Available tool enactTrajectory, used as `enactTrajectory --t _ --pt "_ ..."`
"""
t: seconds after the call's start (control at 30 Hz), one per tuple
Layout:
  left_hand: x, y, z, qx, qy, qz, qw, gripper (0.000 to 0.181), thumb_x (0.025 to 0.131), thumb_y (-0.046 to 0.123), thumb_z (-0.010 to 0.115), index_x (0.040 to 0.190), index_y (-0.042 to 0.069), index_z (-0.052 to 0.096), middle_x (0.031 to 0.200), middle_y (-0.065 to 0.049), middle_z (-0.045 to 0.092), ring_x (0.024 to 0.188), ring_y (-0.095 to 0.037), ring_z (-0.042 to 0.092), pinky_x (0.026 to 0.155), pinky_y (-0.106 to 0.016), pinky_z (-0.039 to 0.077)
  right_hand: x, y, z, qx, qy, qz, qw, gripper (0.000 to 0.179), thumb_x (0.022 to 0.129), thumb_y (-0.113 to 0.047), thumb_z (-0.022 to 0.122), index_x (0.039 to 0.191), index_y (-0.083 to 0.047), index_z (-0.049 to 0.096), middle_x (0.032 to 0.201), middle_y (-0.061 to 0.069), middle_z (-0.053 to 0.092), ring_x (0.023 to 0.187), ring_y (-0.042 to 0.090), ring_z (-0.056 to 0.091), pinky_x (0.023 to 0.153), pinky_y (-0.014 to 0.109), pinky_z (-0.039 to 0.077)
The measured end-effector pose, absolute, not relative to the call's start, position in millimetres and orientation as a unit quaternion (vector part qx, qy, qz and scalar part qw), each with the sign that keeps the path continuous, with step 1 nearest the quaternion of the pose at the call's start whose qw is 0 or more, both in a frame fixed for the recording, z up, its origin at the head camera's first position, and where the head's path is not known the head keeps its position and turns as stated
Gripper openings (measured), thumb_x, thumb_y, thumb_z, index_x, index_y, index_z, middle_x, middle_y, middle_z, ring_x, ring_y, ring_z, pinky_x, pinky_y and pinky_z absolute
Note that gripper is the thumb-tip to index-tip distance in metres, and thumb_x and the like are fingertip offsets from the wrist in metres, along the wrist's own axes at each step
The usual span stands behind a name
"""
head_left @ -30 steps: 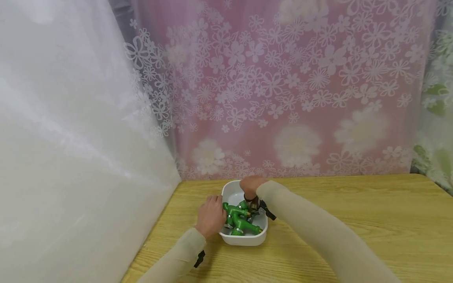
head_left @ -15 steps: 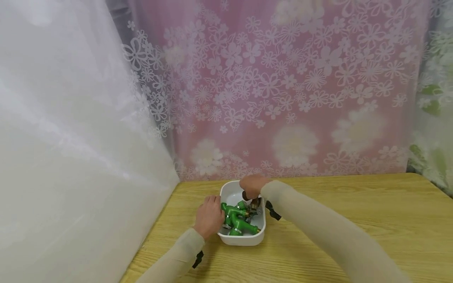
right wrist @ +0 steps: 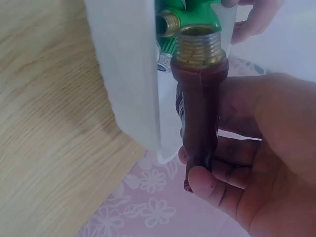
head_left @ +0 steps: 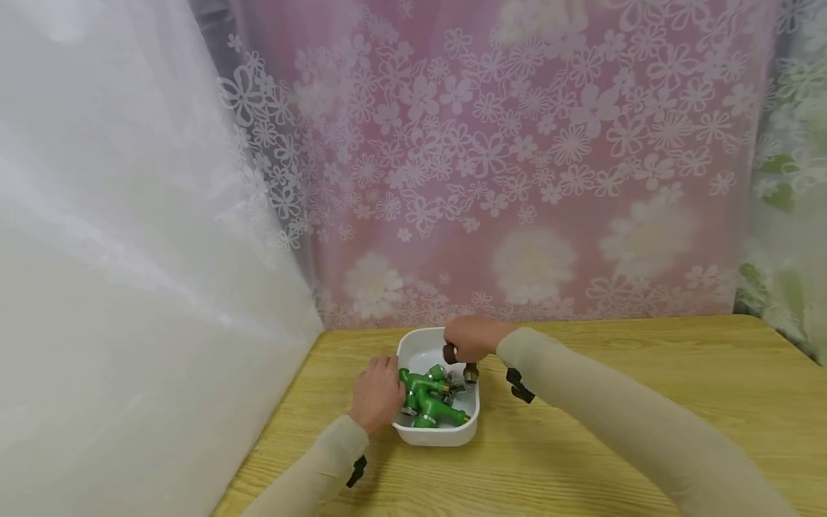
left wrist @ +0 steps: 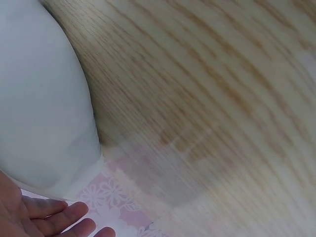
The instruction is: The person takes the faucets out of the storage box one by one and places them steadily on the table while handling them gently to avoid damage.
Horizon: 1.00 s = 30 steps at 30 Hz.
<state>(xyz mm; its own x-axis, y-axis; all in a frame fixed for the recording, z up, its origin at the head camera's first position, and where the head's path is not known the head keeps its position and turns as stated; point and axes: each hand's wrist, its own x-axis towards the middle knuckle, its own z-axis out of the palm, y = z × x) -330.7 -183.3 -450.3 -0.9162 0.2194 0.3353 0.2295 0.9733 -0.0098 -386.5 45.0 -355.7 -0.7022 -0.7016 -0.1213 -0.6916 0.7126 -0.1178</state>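
Right grip curled round brown tap — brass-threaded mouth; left grip holding tub.

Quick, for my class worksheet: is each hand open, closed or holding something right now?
Left hand: holding the white tub by its side.
Right hand: holding a brown tap.

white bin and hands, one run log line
right hand: grips brown fitting | left hand: at white bin rim | green fittings: inside white bin
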Motion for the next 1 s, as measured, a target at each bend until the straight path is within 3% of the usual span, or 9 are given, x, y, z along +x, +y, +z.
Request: enactTrajectory --t 0.17,0.43,0.83,1.0 --pt "-330.9 -183.6 -449.6 -0.115 -0.979 -0.017 0.167 0.044 0.096 0.021 0.06 0.134 -0.002 0.058 0.122 -0.015 0.063 0.114 -0.029 0.059 0.085 -0.045 0.058 -376.7 58.9 -353.4 -0.385 0.92 -0.042 0.067 0.009 0.098 -0.013 0.063 0.092 -0.013 0.07 0.077 -0.006 0.061 0.066 0.011 0.051 0.065 0.03 0.044" --pt "-329.5 -183.1 -451.6 -0.116 -0.978 -0.017 0.171 0.042 0.095 0.02 0.061 0.131 -0.002 0.059 0.12 -0.015 0.063 0.113 -0.029 0.06 0.084 -0.046 0.058 -367.1 77.0 -355.7 -0.382 0.921 -0.05 0.061 0.011 0.098 -0.012 0.061 0.1 -0.015 0.071 0.085 -0.008 0.065 0.071 0.01 0.055 0.067 0.031 0.046" --pt "-330.3 -183.8 -451.3 -0.12 -0.979 -0.012 0.161 0.044 0.097 0.021 0.058 0.134 -0.002 0.057 0.123 -0.016 0.062 0.118 -0.031 0.059 0.085 -0.047 0.058 -353.0 103.4 -363.7 -0.399 0.915 -0.058 0.02 0.016 0.097 -0.007 0.059 0.105 -0.016 0.071 0.091 -0.005 0.068 0.073 0.008 0.055 0.067 0.031 0.044" --pt "-329.6 -182.9 -451.0 -0.12 -0.98 -0.012 0.157 0.044 0.097 0.022 0.059 0.134 -0.002 0.057 0.123 -0.015 0.062 0.118 -0.031 0.059 0.086 -0.047 0.058 -348.7 112.0 -365.0 -0.394 0.917 -0.063 0.017 0.014 0.095 -0.007 0.062 0.101 -0.016 0.07 0.086 -0.007 0.064 0.072 0.008 0.053 0.067 0.031 0.044"
